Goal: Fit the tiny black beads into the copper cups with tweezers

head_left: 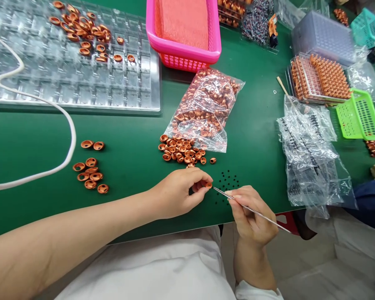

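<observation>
My left hand pinches one small copper ring between thumb and fingertips, just above the green table. My right hand grips thin metal tweezers, whose tip points at that ring. A small patch of tiny black parts lies under the tweezers. Just beyond my hands lies a loose pile of copper rings, spilling from an open clear bag of copper rings.
A small group of copper rings lies to the left beside a white cable. A clear plastic tray holds more rings at back left. A pink basket, clear bags, a green basket and racks of copper parts stand around.
</observation>
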Motion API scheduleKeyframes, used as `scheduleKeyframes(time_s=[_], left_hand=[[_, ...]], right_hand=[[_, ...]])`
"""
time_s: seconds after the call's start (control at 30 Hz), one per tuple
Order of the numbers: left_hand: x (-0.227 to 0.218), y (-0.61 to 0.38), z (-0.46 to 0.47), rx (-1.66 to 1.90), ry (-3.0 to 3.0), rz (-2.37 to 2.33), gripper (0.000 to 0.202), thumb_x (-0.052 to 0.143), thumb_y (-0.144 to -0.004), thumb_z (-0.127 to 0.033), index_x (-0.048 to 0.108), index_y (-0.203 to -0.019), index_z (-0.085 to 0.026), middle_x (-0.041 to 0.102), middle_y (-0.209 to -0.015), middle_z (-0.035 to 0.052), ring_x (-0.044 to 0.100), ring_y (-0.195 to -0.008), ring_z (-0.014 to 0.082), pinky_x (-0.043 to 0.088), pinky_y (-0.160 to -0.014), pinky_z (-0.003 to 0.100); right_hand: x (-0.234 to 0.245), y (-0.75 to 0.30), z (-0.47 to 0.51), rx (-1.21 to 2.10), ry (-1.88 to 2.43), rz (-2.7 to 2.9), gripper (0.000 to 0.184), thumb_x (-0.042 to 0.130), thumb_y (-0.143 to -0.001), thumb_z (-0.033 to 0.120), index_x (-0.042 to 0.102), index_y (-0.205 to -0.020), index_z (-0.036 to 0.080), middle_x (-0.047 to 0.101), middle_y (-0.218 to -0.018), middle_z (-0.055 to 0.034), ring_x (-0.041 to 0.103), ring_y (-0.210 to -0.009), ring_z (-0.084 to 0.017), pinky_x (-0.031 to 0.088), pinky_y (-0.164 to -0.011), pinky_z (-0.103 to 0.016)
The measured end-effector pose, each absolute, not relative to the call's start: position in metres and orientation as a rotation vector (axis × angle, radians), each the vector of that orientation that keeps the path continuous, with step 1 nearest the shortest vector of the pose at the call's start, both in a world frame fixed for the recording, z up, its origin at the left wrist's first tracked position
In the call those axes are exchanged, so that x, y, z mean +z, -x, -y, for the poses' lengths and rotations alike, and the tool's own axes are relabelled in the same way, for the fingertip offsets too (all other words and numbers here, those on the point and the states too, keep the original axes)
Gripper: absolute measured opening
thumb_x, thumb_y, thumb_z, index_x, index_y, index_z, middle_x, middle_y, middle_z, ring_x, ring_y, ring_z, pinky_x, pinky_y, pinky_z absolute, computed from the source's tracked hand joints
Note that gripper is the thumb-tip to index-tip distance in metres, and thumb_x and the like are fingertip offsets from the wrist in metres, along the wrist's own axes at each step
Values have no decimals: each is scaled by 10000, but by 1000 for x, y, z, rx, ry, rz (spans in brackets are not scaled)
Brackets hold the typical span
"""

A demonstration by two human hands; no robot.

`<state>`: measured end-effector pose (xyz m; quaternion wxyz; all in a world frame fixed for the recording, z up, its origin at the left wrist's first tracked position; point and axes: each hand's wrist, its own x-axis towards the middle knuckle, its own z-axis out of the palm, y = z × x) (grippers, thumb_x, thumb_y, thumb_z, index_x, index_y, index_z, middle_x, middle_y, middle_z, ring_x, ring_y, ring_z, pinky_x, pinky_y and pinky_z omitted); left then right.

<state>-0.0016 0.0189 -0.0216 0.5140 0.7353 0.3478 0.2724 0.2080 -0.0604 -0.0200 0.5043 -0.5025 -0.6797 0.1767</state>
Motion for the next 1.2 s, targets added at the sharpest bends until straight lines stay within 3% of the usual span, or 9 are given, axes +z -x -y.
scheduleKeyframes(time_s=[0.57,1.2], left_hand=[[-22,3,-20,641,-1809,-788,175,568,-911,-128,712,-1011,-138,731,-854,48,672,-734,140,548,-680,237],[-29,3,-18,684,-1884,-783,167,577,-928,-126,727,-1000,-112,724,-818,48,661,-717,141,518,-653,225]], right_hand=[[-13,-209,56,433,1176,1842,391,682,-892,36,648,-1214,256,784,-1005,-51,764,-849,-204,619,-683,-378],[-1,-210,46,516,1199,1987,350,673,-900,32,633,-1181,238,764,-1025,-60,734,-891,-193,584,-756,-371]])
